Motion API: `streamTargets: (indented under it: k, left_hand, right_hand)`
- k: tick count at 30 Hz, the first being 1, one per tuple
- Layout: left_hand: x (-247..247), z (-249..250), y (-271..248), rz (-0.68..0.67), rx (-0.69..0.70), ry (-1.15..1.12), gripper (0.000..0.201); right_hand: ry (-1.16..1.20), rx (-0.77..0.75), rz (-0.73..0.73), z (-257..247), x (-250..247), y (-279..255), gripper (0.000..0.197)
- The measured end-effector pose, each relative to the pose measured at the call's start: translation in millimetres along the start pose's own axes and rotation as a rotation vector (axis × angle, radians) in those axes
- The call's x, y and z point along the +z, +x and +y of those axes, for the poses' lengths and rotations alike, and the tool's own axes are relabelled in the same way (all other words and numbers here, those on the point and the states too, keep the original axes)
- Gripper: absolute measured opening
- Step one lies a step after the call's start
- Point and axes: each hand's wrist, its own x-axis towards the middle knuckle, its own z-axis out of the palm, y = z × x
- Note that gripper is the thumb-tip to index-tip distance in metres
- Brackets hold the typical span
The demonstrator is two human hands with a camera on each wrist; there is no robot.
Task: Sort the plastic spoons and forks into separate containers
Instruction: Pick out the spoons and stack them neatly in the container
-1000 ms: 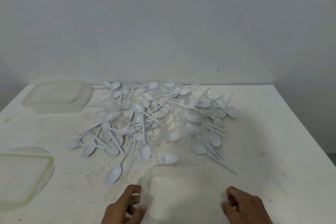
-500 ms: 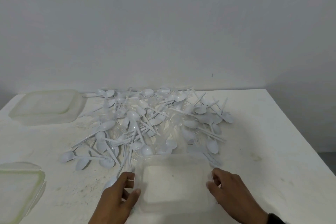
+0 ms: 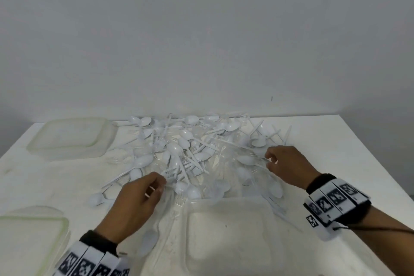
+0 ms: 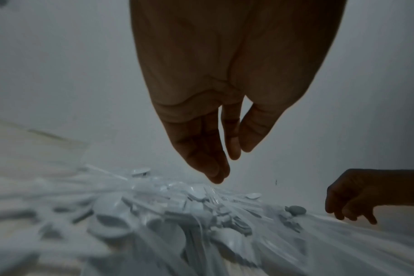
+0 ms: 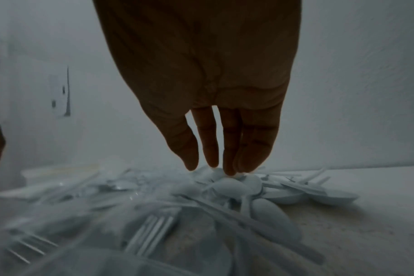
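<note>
Both hands (image 3: 134, 204) (image 3: 289, 166) off near container (image 3: 228, 231), now at cutlery pile (image 3: 190, 152).

Both bare hands, the left hand (image 3: 134, 204) and the right hand (image 3: 287, 167), wear a black wristband (image 3: 320, 182) under a band of white blocks (image 3: 333, 205) printed with black square code markers. A thin dark cable (image 3: 380, 228) runs back along the right forearm from its band.
</note>
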Motion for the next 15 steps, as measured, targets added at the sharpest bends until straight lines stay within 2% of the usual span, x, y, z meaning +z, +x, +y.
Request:
streamTargets:
  k: [2, 5, 10, 15]
  left_hand:
    - [-8.7, -2.2, 19.5, -0.01, 0.078, 0.066, 0.017]
    - [-12.2, -5.6, 51.0, -0.065, 0.193, 0.202, 0.017]
    - [6.0, -7.2, 94.6, -0.198, 0.333, 0.369, 0.026]
    - [28.6, -8.0, 114.4, -0.342, 0.605, 0.682, 0.041]
  right_hand:
    - [-0.114, 0.007, -0.093, 2.6, 6.0, 14.2, 0.023]
    - [-0.194, 0.003, -0.168, 5.4, 14.1, 24.7, 0.021]
    - [-0.238, -0.015, -0.18, 6.2, 22.2, 30.8, 0.012]
    - [-0.213, -0.004, -0.17, 3.5, 20.3, 31.1, 0.011]
